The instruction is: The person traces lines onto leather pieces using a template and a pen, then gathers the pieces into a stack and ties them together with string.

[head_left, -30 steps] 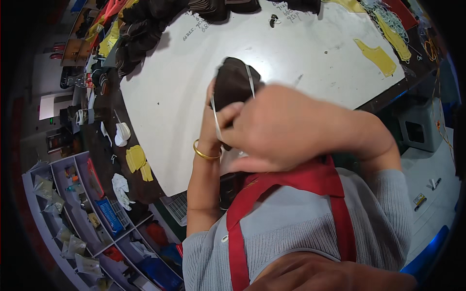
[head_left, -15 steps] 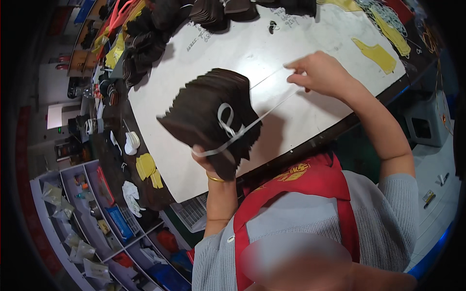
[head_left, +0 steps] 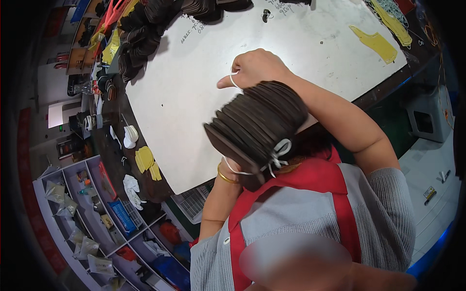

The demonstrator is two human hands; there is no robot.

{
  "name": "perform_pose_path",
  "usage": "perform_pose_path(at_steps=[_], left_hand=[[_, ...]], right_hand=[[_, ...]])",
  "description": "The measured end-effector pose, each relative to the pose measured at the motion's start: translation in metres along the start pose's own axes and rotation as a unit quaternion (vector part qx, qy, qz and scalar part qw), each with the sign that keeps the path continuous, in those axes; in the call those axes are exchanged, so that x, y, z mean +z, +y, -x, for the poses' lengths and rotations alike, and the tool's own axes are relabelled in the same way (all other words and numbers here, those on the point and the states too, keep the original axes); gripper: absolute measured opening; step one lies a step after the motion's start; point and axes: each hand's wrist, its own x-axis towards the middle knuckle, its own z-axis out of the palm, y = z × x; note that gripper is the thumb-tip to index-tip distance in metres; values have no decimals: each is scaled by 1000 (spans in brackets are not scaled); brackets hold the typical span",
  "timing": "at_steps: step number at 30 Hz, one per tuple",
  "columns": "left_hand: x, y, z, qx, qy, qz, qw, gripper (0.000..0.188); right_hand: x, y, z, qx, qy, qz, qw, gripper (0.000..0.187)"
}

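Observation:
A thick stack of dark brown cut pieces is held up close to my red apron, tilted, its layers fanned at the upper side. My left hand grips it at the lower left; most of its fingers are hidden behind the stack. A white elastic band, knotted with loose loops, runs around the stack's lower end. Beyond the stack, my right hand has curled fingers hooked in a stretch of the same white band, thumb pointing left. Part of the band is hidden by the stack.
More dark stacks line the far left of the white-topped table. A yellow cut piece lies at the right. White rolls, yellow pieces and a white glove lie left. A compartment shelf stands lower left.
The stack has come nearer my body and turned, moving right. My right hand has swung left across its far side, with the band. The knot now sits at the stack's near right.

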Motion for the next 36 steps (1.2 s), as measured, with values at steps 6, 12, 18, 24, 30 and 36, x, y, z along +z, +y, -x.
perform_pose_path(at_steps=[6, 12, 18, 24, 30, 36], left_hand=[[1, 0, -7, 11, -40, 19, 999, 74], [-3, -11, -21, 5, -56, -23, 998, 76], [-3, 3, -19, 32, -47, -13, 998, 77], [-13, 25, -21, 113, -49, 52, 991, 79], [-6, 20, -18, 30, -113, -317, 941, 81], [1, 14, -14, 3, -232, -499, 835, 83]], right_hand=[[40, 37, -40, 97, -220, -610, 755, 94], [40, 63, -35, -226, -15, -619, 752, 82], [33, 3, -31, 88, -291, -491, 816, 64], [3, 71, 12, -70, -24, -685, 725, 81], [-66, -9, 56, -408, 22, -25, 912, 117], [-71, -33, 76, -466, -111, 83, 874, 94]])
